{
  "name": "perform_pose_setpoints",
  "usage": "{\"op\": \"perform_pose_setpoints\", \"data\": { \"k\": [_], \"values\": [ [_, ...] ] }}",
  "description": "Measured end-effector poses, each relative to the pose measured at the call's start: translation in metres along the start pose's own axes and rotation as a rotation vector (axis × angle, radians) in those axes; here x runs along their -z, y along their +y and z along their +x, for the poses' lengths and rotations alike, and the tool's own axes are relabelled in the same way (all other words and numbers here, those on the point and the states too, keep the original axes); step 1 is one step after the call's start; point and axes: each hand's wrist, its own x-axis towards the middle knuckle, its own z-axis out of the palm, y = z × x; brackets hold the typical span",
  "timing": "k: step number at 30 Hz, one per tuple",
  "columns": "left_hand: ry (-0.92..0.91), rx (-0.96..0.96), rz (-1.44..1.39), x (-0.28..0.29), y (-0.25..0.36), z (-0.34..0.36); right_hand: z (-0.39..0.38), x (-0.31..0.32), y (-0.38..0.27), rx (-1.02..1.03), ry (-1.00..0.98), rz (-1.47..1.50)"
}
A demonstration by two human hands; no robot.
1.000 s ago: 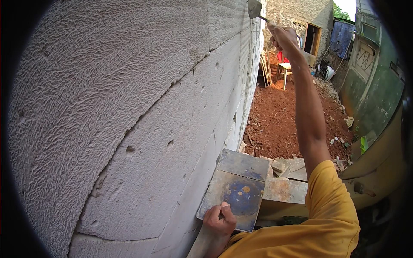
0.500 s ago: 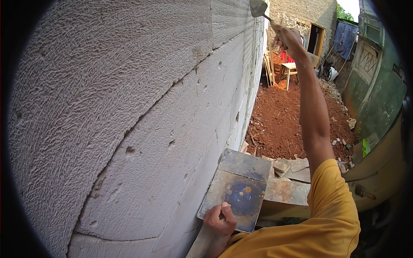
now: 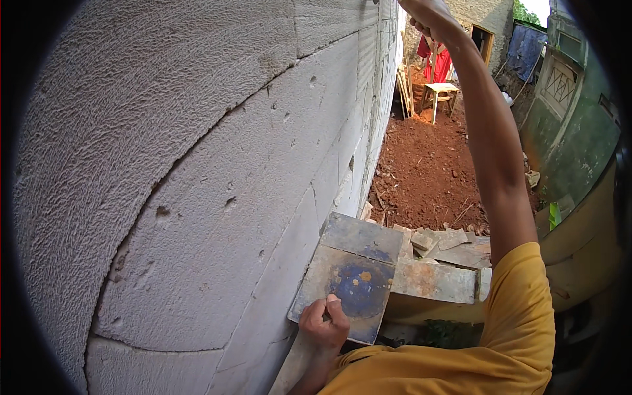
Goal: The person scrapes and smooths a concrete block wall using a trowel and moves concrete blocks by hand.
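At the top edge my right hand point(image 3: 431, 14) is closed around the handle of a pointed trowel. Only a dark sliver of its blade shows, close to the wall's upper part; the rest is cut off by the frame. Low in the view my left hand point(image 3: 325, 321) is a fist at the near edge of a flat grey board point(image 3: 361, 315) with a blue stain and dried crumbs, thumb uppermost. The fingers underneath are hidden. The pale block wall point(image 3: 197, 263), with open joints and small pits, rises along the board's left side; its upper part is rough and combed.
Broken tiles point(image 3: 447, 245) and a stained ledge point(image 3: 434, 280) lie right of the board. Beyond is red soil point(image 3: 428, 171) with a small wooden table point(image 3: 438, 92), leaning planks point(image 3: 403, 92) and red cloth point(image 3: 438, 64). A green wall point(image 3: 573, 138) stands at the right.
My right hand has gone higher, taking the trowel mostly out of the frame. The view has shifted, so the board and left hand appear slightly farther left and higher.
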Motion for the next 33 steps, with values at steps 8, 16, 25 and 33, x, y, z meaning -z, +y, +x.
{"op": "perform_pose_setpoints", "data": {
  "k": [8,16,25,33],
  "values": [
    [-0.059,0.007,0.03,0.0,0.002,-0.002,0.077,-0.005,0.009,-0.018,-0.12,0.231],
    [-0.156,0.118,0.052,0.001,0.005,0.0,0.128,-0.01,-0.023,0.071,-0.096,0.102],
    [-0.011,0.03,0.024,0.003,-0.006,0.003,0.034,-0.03,0.053,0.038,0.08,0.452],
    [-0.004,0.058,-0.022,0.001,-0.007,0.001,0.053,-0.01,0.076,0.179,0.029,0.175]
  ]
}}
